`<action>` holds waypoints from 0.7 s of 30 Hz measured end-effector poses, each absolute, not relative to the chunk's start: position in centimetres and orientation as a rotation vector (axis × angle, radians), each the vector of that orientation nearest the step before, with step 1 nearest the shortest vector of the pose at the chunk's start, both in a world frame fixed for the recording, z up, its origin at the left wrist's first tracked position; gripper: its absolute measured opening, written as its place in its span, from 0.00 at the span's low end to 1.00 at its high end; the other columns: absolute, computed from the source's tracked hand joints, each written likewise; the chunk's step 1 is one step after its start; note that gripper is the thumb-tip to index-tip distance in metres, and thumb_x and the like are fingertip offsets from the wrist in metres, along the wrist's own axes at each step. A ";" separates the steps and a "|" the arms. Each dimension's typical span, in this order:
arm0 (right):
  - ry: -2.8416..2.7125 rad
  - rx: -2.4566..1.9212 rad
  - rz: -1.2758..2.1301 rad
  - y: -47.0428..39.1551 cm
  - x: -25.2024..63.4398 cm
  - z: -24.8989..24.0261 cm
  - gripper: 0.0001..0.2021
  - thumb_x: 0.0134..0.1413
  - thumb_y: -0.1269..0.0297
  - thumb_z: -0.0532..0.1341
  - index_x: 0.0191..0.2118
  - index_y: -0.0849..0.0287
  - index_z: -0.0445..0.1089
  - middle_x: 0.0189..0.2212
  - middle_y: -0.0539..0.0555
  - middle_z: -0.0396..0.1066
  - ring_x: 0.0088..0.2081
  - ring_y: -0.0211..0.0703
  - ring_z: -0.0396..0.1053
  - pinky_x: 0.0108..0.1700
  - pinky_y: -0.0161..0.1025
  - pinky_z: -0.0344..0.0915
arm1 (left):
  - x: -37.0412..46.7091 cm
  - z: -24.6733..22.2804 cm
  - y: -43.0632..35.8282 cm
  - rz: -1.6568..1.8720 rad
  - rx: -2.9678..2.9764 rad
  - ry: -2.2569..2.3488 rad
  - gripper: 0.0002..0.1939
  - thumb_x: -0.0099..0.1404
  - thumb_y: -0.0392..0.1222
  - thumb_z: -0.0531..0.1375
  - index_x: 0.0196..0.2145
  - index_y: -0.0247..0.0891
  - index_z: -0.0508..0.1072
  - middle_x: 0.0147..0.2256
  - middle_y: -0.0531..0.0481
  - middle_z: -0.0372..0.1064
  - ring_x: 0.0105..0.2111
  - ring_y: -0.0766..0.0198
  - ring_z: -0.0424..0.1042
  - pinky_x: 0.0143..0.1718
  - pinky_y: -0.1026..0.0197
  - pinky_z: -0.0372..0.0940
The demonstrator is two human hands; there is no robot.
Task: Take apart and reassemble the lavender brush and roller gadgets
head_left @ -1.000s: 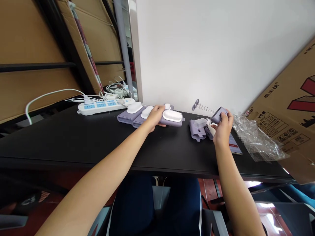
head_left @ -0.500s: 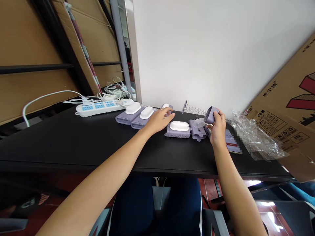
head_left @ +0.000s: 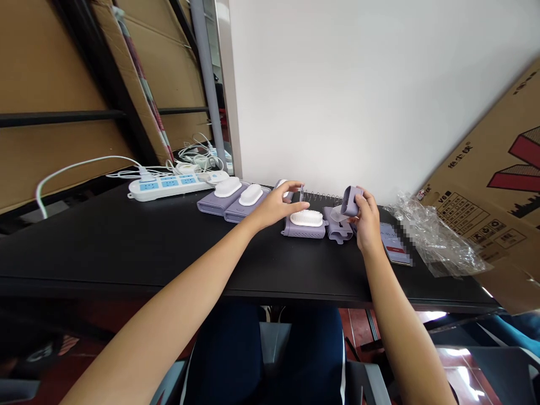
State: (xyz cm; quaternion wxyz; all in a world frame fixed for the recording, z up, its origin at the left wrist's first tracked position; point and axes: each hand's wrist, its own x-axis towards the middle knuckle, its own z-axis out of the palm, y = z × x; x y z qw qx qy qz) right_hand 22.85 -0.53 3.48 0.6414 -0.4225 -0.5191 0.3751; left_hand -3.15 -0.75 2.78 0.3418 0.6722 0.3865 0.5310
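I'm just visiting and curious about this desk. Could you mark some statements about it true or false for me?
1. The right hand holds a hollow purple piece. True.
2. The left hand lies flat on the table. False: it is raised, its fingers curved at one end of the wire coil.
3. The power strip is on the floor. False: it lies on the table.
4. Clear plastic wrapping lies between the phone and the cardboard box. True.
5. The wall behind the table is black. False: it is whitish.
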 end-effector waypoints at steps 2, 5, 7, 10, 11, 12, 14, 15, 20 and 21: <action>-1.234 -0.937 0.841 -0.6 22.9 3.5 0.31 0.54 0.44 0.67 0.62 0.45 0.69 0.43 0.49 0.71 0.35 0.36 0.69 0.28 0.31 0.67 | -3.3 2.9 -0.6 1.387 1.614 0.937 0.30 0.60 0.58 0.71 0.56 0.42 0.74 0.60 0.41 0.73 0.62 0.52 0.69 0.57 0.55 0.65; -1.322 -0.892 0.813 -0.7 22.8 3.4 0.34 0.55 0.45 0.68 0.66 0.42 0.66 0.41 0.48 0.69 0.39 0.39 0.70 0.32 0.33 0.70 | -3.4 3.2 -0.7 1.408 1.490 0.960 0.30 0.62 0.64 0.67 0.52 0.40 0.76 0.51 0.41 0.78 0.50 0.56 0.76 0.47 0.59 0.67; -1.378 -0.852 0.790 -0.8 22.7 3.4 0.35 0.55 0.45 0.69 0.68 0.41 0.64 0.44 0.50 0.70 0.43 0.41 0.71 0.34 0.34 0.72 | -3.4 3.3 -0.7 1.422 1.473 1.029 0.30 0.64 0.68 0.64 0.49 0.40 0.78 0.44 0.43 0.80 0.41 0.60 0.76 0.40 0.61 0.65; -1.449 -0.797 0.759 -0.9 22.6 3.4 0.36 0.55 0.47 0.70 0.68 0.42 0.65 0.52 0.53 0.71 0.50 0.44 0.72 0.41 0.38 0.74 | -3.5 3.1 -0.3 1.426 1.440 1.078 0.31 0.67 0.70 0.58 0.47 0.39 0.79 0.32 0.45 0.79 0.30 0.61 0.72 0.35 0.61 0.64; -1.470 -0.784 0.749 -1.0 22.5 3.4 0.35 0.55 0.48 0.70 0.67 0.43 0.66 0.55 0.54 0.71 0.54 0.46 0.71 0.45 0.40 0.75 | -3.6 3.0 -0.1 1.425 1.407 1.081 0.32 0.67 0.71 0.56 0.45 0.38 0.79 0.28 0.45 0.77 0.28 0.61 0.71 0.34 0.60 0.64; -1.488 -0.774 0.742 -1.0 22.5 3.4 0.34 0.55 0.49 0.71 0.66 0.43 0.67 0.58 0.55 0.71 0.57 0.47 0.70 0.48 0.42 0.75 | -3.7 2.9 0.2 1.426 1.369 1.082 0.33 0.67 0.72 0.55 0.43 0.37 0.79 0.25 0.45 0.76 0.26 0.60 0.71 0.32 0.60 0.64; -1.498 -0.763 0.736 -1.0 22.5 3.4 0.32 0.56 0.50 0.71 0.65 0.43 0.68 0.61 0.55 0.70 0.61 0.49 0.68 0.51 0.44 0.75 | -4.0 2.8 0.7 1.448 1.291 1.092 0.34 0.67 0.73 0.54 0.38 0.36 0.80 0.23 0.45 0.74 0.24 0.60 0.70 0.29 0.61 0.63; -1.480 -0.764 0.734 -1.0 22.5 3.4 0.31 0.56 0.50 0.70 0.64 0.43 0.68 0.62 0.55 0.70 0.61 0.50 0.69 0.49 0.43 0.75 | -4.1 2.7 0.8 1.475 1.261 1.097 0.33 0.67 0.72 0.55 0.37 0.36 0.80 0.24 0.44 0.74 0.24 0.61 0.70 0.28 0.62 0.62; -1.272 -0.809 0.748 -0.6 22.9 3.6 0.30 0.55 0.48 0.70 0.62 0.46 0.69 0.57 0.54 0.72 0.53 0.46 0.72 0.37 0.36 0.74 | -4.3 3.2 0.4 1.621 1.165 1.022 0.22 0.64 0.60 0.65 0.46 0.41 0.76 0.39 0.49 0.74 0.27 0.69 0.71 0.25 0.67 0.60; -1.241 -0.812 0.773 -0.6 22.9 3.7 0.29 0.55 0.48 0.70 0.61 0.46 0.69 0.56 0.54 0.72 0.52 0.45 0.72 0.36 0.35 0.73 | -4.2 3.3 0.2 1.615 1.134 0.970 0.21 0.63 0.56 0.67 0.48 0.43 0.74 0.40 0.51 0.73 0.28 0.69 0.72 0.25 0.68 0.61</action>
